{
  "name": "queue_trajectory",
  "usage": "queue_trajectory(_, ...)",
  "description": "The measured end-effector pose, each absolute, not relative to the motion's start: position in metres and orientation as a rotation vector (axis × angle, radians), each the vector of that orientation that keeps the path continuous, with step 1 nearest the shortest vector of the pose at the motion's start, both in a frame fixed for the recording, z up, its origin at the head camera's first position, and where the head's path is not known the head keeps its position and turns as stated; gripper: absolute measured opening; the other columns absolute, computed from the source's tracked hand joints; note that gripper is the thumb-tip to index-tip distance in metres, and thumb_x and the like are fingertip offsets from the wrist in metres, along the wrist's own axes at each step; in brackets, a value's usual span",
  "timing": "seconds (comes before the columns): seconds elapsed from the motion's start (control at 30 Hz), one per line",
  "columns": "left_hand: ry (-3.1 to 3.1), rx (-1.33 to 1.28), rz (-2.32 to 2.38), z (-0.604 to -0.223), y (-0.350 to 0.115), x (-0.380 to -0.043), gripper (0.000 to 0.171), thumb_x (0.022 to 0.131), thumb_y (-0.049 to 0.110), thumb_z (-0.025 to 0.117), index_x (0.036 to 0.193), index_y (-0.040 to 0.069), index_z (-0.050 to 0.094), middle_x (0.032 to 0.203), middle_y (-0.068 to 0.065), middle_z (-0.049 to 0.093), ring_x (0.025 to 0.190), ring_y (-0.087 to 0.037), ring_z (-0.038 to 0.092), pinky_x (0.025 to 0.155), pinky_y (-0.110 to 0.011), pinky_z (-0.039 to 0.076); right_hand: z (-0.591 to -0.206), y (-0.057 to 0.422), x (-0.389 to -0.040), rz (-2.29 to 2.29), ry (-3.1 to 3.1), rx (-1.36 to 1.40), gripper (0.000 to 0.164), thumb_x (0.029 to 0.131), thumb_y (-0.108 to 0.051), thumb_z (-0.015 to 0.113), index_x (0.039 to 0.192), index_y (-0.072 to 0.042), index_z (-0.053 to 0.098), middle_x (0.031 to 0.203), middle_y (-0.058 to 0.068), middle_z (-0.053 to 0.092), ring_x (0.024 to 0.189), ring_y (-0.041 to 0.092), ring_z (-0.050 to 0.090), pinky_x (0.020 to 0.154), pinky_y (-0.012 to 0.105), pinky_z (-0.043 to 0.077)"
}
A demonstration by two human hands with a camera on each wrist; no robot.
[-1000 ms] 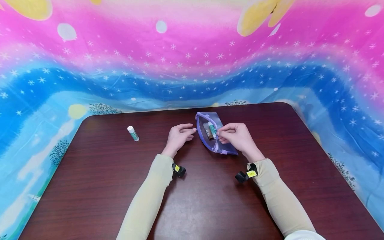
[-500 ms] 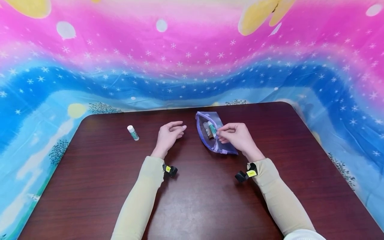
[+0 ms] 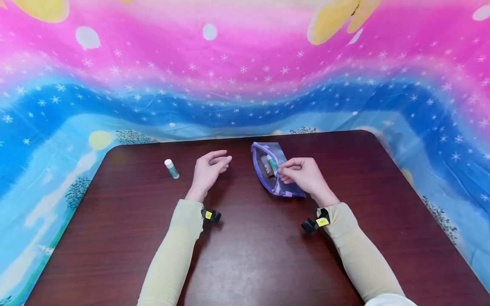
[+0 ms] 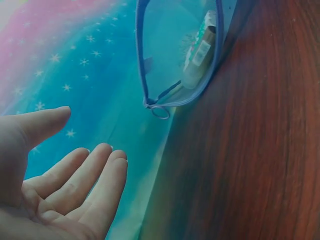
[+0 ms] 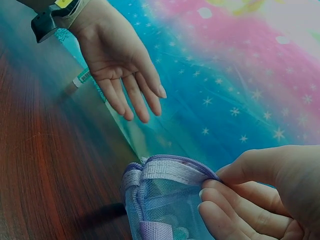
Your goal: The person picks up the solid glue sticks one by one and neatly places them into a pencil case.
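My right hand pinches the rim of a purple zippered mesh pouch between thumb and fingers. The pouch lies on the table with its mouth apart. Inside it are a green-and-white tube and a brown tube with a clear end, side by side. My left hand hovers left of the pouch with fingers loosely extended and holds nothing. In the left wrist view its palm faces up. Farther left, a small green-and-white tube with a white cap lies on the table.
The dark wooden table has its far edge just beyond the pouch. A patterned pink and blue cloth hangs behind and around it.
My left hand has moved left, away from the pouch and toward the loose tube. My right hand keeps its pinch on the pouch rim, and the pouch stays in place.
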State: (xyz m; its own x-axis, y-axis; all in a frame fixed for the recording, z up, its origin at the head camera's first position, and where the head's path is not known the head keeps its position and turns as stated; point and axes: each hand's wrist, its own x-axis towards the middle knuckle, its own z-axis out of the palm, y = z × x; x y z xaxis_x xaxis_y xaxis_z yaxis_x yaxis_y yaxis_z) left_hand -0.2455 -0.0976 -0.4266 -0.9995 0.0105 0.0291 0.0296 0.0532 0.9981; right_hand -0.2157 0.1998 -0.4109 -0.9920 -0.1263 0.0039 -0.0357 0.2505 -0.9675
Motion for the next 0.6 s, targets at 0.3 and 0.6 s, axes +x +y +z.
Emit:
queue_trajectory(0.3,-2.254,-0.043,-2.106,-0.417,-0.11,-0.242,0.042,0.093,0.022,0.078,0.13,0.004,0.068,0.116,-0.016,0.072,0.107,-0.042,0.067,0.084,-0.032,0.059,-0.412,0.201,-0.217,-1.854,2.435,-0.166,0.018,0.094,-0.006,0.073,0.104,0.009,0.075,0.091,0.021,0.074,0.073,0.025,0.073,0.068,0.035,0.062)
queue_trajectory(0.6,-2.201,-0.028,-2.086,-0.406,-0.129,-0.236,0.042,0.093,0.023,0.078,0.13,0.007,0.069,0.115,-0.013,0.073,0.098,-0.026,0.072,0.087,-0.035,0.058,-0.412,0.199,-0.216,-1.855,2.435,-0.159,0.017,0.093,-0.005,0.073,0.104,0.009,0.075,0.09,0.021,0.074,0.071,0.025,0.073,0.067,0.037,0.062)
